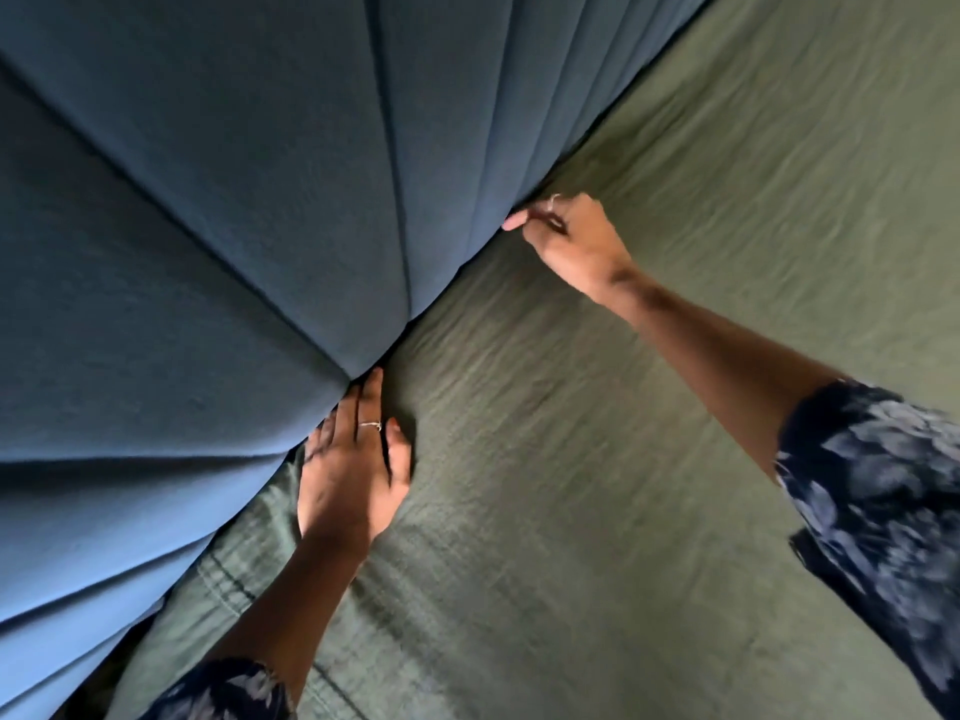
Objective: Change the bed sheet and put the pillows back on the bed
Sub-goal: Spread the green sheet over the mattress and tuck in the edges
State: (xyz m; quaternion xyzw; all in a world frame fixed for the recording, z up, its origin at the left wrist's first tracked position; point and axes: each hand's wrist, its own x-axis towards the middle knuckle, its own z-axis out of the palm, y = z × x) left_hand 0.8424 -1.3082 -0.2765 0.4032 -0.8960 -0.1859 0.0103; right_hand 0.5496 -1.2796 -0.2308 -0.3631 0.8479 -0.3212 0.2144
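An olive-green bed sheet [597,418] covers the mattress and fills the right and lower part of the view. It meets a padded blue headboard [208,200] along a diagonal seam. My left hand [348,475] lies flat on the sheet with straight fingers pushed into the gap under the headboard. Further up the same seam, my right hand [566,236] has curled fingers that pinch the sheet's edge against the headboard. No pillows are in view.
The headboard has vertical stitched channels and fills the whole upper left. A hem of the green sheet [228,579] shows near my left forearm. My dark patterned sleeves sit at the bottom left and the right edge.
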